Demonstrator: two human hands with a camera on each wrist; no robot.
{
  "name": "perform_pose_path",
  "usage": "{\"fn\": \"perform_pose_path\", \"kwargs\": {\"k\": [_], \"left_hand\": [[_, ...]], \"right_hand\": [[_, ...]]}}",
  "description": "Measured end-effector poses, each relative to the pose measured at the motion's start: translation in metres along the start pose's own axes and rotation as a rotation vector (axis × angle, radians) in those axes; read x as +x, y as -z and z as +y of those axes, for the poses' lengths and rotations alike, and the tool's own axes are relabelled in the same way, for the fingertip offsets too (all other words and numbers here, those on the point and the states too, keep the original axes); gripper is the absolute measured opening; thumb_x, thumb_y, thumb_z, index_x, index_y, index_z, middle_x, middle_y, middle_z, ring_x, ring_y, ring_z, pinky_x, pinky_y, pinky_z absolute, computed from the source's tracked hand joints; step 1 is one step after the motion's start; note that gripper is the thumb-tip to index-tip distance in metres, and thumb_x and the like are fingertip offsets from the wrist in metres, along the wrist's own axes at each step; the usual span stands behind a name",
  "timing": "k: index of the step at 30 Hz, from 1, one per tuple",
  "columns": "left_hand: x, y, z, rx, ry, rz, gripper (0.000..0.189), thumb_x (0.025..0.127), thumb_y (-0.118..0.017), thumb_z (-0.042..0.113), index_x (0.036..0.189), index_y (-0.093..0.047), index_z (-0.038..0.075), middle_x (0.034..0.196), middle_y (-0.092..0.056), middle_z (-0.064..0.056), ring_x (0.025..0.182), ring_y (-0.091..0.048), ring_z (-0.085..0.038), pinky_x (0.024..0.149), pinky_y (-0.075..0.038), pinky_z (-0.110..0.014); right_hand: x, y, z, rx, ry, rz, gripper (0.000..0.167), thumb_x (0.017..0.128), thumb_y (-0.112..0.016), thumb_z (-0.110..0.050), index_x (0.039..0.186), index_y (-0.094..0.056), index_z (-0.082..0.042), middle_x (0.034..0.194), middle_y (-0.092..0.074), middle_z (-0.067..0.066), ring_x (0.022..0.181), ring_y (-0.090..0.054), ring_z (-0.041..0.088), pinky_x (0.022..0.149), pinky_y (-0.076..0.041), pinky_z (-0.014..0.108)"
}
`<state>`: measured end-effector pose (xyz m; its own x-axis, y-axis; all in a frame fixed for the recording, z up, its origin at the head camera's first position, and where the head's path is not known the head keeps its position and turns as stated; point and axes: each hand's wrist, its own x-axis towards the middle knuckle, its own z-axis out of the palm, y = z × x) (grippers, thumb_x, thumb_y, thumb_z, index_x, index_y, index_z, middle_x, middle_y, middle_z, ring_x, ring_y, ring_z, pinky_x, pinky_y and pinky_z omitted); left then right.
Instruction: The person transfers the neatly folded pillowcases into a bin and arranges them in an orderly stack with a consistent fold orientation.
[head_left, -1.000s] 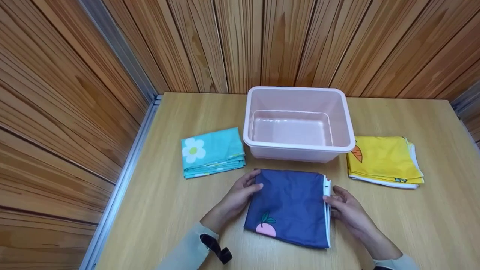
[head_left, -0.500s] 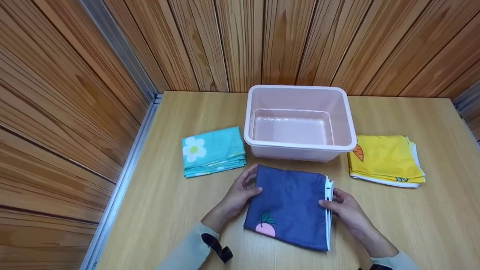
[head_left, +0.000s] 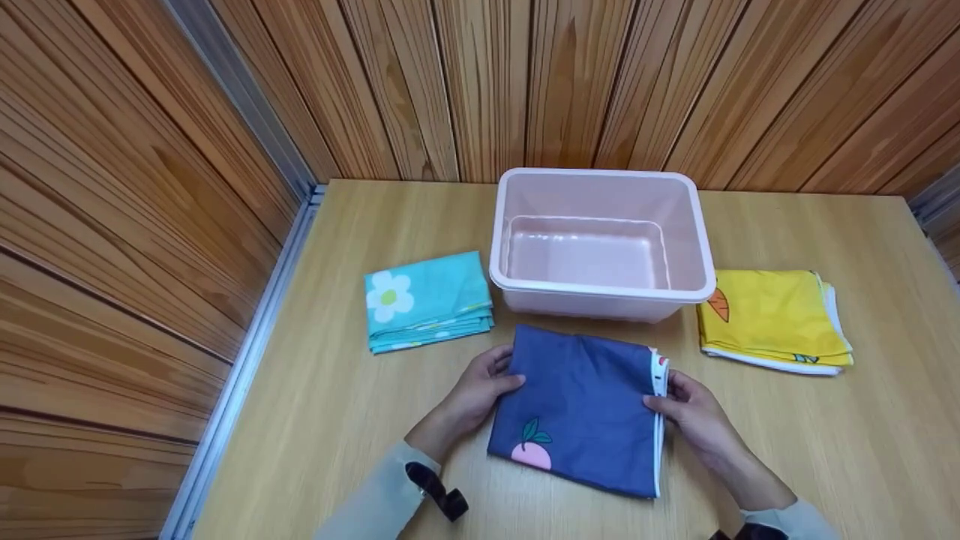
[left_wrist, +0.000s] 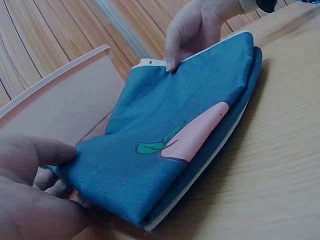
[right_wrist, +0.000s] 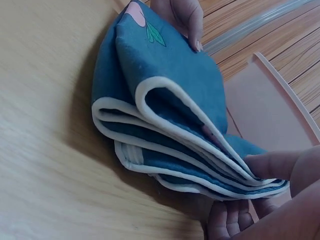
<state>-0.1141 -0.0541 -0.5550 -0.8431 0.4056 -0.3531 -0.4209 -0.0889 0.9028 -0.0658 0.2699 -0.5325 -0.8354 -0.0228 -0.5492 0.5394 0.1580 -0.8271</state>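
A folded navy cloth (head_left: 581, 409) with white edging and a pink fruit print lies between both hands at the front of the table. My left hand (head_left: 476, 390) grips its left side, thumb on top and fingers beneath. On the opposite side my right hand (head_left: 694, 412) pinches the white-edged layers, thumb above and fingers underneath. In the right wrist view the stacked folds of the cloth (right_wrist: 170, 125) fan open toward the near end and squeeze together at the right thumb. The left wrist view shows the cloth's far edge (left_wrist: 200, 75) tilted up.
Behind the cloth stands a pink plastic bin (head_left: 600, 292) with nothing in it. A folded turquoise cloth (head_left: 435, 292) with a white flower lies left of it, a folded yellow cloth (head_left: 772, 311) with a carrot print right of it. Wood-panelled walls (head_left: 562, 90) border the table.
The right hand has closed its thumb over the navy cloth's white edge, where earlier it only touched it. The cloth's far edge has risen slightly toward the bin.
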Motion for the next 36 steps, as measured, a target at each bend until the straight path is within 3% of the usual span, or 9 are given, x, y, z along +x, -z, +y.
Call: {"fn": "perform_pose_path", "kwargs": {"k": [6, 11, 16, 19, 23, 27, 29, 32, 36], "left_hand": [[0.002, 0.002, -0.002, 0.025, 0.000, 0.037, 0.056, 0.097, -0.058, -0.006, 0.151, -0.044, 0.001, 0.149, -0.052, -0.015, 0.141, -0.046, -0.031, 0.116, -0.037, -0.046], [0.003, 0.003, -0.006, 0.032, -0.015, 0.072, 0.045, 0.098, -0.058, -0.005, 0.142, -0.055, 0.001, 0.140, -0.059, -0.012, 0.133, -0.053, -0.027, 0.114, -0.040, -0.044], [0.003, 0.000, -0.009, 0.086, -0.098, 0.083, 0.032, 0.100, -0.055, -0.002, 0.131, -0.062, 0.001, 0.133, -0.062, -0.010, 0.126, -0.054, -0.025, 0.111, -0.042, -0.044], [0.003, -0.001, -0.010, 0.150, -0.144, 0.086, 0.030, 0.102, -0.051, 0.000, 0.130, -0.063, 0.004, 0.132, -0.063, -0.008, 0.127, -0.055, -0.023, 0.112, -0.041, -0.045], [0.002, -0.004, -0.011, 0.187, -0.145, 0.089, 0.032, 0.107, -0.047, 0.004, 0.135, -0.059, 0.011, 0.136, -0.062, -0.004, 0.131, -0.054, -0.021, 0.114, -0.039, -0.046], [0.001, -0.007, -0.014, 0.183, -0.153, 0.101, 0.036, 0.109, -0.044, 0.006, 0.143, -0.051, 0.012, 0.142, -0.059, -0.008, 0.135, -0.053, -0.024, 0.113, -0.040, -0.046], [0.000, -0.010, -0.016, 0.187, -0.168, 0.109, 0.040, 0.109, -0.044, 0.008, 0.148, -0.046, 0.012, 0.146, -0.055, -0.010, 0.138, -0.050, -0.027, 0.114, -0.040, -0.046], [-0.002, -0.014, -0.019, 0.210, -0.170, 0.125, 0.048, 0.109, -0.047, 0.015, 0.156, -0.037, 0.014, 0.155, -0.046, -0.011, 0.146, -0.040, -0.029, 0.118, -0.034, -0.047], [-0.004, -0.019, -0.023, 0.234, -0.164, 0.125, 0.064, 0.107, -0.054, 0.023, 0.163, -0.023, 0.018, 0.166, -0.028, -0.007, 0.154, -0.022, -0.029, 0.122, -0.023, -0.049]], "right_hand": [[0.000, 0.003, 0.004, 0.049, 0.048, -0.031, 0.073, 0.101, -0.062, -0.009, 0.159, -0.019, 0.005, 0.154, -0.038, 0.027, 0.119, -0.052, 0.018, 0.091, -0.048, 0.018], [0.003, 0.004, 0.004, 0.112, 0.069, -0.040, 0.073, 0.103, -0.058, -0.009, 0.162, -0.015, -0.002, 0.156, -0.038, 0.024, 0.119, -0.053, 0.011, 0.094, -0.048, 0.016], [0.006, 0.003, 0.005, 0.117, 0.103, -0.027, 0.073, 0.107, -0.052, -0.014, 0.164, -0.007, -0.007, 0.162, -0.029, 0.023, 0.127, -0.047, 0.009, 0.096, -0.043, 0.011], [0.006, 0.001, 0.006, 0.091, 0.128, 0.005, 0.069, 0.109, -0.048, -0.020, 0.164, -0.007, -0.009, 0.162, -0.030, 0.022, 0.127, -0.047, 0.007, 0.096, -0.042, 0.010], [0.007, -0.002, 0.008, 0.054, 0.159, 0.053, 0.059, 0.111, -0.044, -0.023, 0.161, -0.017, -0.010, 0.157, -0.036, 0.022, 0.119, -0.052, 0.003, 0.094, -0.044, 0.013], [0.006, -0.004, 0.012, 0.013, 0.184, 0.070, 0.055, 0.111, -0.044, -0.023, 0.159, -0.020, -0.010, 0.156, -0.038, 0.023, 0.123, -0.052, 0.013, 0.094, -0.045, 0.017], [0.006, -0.005, 0.014, -0.018, 0.198, 0.069, 0.062, 0.110, -0.046, -0.025, 0.161, -0.014, -0.011, 0.160, -0.033, 0.023, 0.135, -0.045, 0.022, 0.102, -0.044, 0.021], [0.006, -0.005, 0.018, -0.059, 0.252, 0.065, 0.075, 0.109, -0.051, -0.027, 0.165, -0.001, -0.014, 0.168, -0.013, 0.019, 0.152, -0.022, 0.035, 0.121, -0.028, 0.037], [0.006, -0.007, 0.023, -0.124, 0.343, 0.072, 0.092, 0.104, -0.060, -0.026, 0.164, 0.010, -0.024, 0.171, 0.006, 0.012, 0.156, 0.002, 0.037, 0.123, -0.006, 0.057]]}}
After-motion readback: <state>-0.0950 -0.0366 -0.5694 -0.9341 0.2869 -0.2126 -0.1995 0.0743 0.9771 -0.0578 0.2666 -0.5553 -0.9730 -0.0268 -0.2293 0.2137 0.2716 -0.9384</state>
